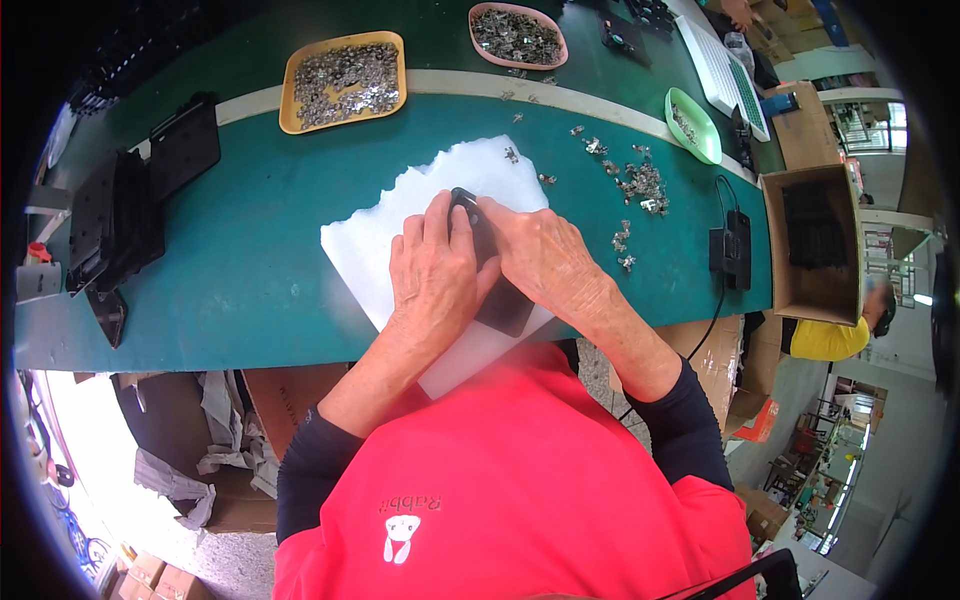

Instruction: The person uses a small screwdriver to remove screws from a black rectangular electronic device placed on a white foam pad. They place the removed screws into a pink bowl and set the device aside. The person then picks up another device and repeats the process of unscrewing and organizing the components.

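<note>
A black flat case-like part [507, 308] lies at a slant on a white foam sheet [365, 240] with a ragged far edge. My left hand [433, 262] wraps over its left side, fingertips near its far end. From the right, my right hand [548, 256] grips the same end with fingers curled in. Whether a small piece sits between those fingers is hidden. Several small metal pieces [645, 187] are scattered on the green tabletop to the right, and a few rest by the foam's far corner.
Small metal parts fill a yellow tray [296, 112], a pink tray [476, 40] and a green dish [712, 143]. Black flat parts [118, 215] stack at left. At right are a black adapter with cable [738, 250], a cardboard box [812, 318] and a keyboard [712, 70]. Behind, a person in yellow [830, 340].
</note>
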### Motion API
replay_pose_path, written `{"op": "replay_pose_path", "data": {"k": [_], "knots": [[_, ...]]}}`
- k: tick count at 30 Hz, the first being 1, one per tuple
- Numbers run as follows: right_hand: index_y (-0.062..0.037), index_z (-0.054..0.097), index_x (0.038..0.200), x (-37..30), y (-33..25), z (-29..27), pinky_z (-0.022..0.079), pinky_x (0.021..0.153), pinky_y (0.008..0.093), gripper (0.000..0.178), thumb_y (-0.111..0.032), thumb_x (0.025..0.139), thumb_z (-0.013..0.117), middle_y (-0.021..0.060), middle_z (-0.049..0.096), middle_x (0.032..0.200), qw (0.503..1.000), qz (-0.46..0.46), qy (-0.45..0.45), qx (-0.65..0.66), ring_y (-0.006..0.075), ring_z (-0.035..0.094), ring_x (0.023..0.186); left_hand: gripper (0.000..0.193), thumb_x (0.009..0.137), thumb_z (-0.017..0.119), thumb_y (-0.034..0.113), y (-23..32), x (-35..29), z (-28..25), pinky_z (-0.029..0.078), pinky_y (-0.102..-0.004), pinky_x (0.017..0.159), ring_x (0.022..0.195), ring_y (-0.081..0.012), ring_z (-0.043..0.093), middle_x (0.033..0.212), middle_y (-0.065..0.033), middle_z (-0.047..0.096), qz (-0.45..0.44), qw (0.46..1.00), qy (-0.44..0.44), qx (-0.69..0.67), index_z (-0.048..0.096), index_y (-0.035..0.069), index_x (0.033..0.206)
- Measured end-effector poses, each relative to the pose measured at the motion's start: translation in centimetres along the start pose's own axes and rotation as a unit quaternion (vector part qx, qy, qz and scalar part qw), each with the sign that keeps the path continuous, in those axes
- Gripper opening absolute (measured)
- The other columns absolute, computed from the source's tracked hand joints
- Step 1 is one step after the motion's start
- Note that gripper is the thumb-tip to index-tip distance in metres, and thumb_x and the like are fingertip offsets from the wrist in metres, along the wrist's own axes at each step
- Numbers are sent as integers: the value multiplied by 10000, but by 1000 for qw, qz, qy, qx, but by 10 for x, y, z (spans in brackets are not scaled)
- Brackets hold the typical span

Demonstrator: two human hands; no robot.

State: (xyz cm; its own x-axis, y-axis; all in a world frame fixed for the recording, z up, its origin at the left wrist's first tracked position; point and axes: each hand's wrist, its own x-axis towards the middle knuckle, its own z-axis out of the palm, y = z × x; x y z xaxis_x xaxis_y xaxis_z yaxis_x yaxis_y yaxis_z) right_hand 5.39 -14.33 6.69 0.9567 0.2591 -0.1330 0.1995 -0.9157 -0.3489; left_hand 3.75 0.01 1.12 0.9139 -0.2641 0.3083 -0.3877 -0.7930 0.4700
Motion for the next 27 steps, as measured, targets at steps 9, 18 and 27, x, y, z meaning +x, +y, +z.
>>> {"op": "replay_pose_path", "data": {"k": [9,18,27], "knots": [[-59,575,1255,3,0,-10,545,689,473,377,-104,887,508,207,678,807,998,11,-48,-29,385,677,776,624,673,797,227,-1,1,0,478,-418,846,1035,-333,535,1317,-176,508,3,1000,-3,2,595,-54,1193],[29,549,1227,7,2,-3,548,603,438,387,-86,858,520,181,675,745,991,-72,-31,-106,355,684,700,655,643,807,196,-4,2,-1,474,-421,858,1033,-335,530,1325,-174,494,2,1000,-12,-27,583,-50,1207],[50,576,1060,12,-11,-11,550,558,408,248,-99,871,518,169,671,703,984,-62,-79,-150,338,689,667,660,626,801,184,-5,0,1,468,-427,850,1035,-344,533,1320,-177,496,1,999,-3,-43,582,-42,1206]]}}
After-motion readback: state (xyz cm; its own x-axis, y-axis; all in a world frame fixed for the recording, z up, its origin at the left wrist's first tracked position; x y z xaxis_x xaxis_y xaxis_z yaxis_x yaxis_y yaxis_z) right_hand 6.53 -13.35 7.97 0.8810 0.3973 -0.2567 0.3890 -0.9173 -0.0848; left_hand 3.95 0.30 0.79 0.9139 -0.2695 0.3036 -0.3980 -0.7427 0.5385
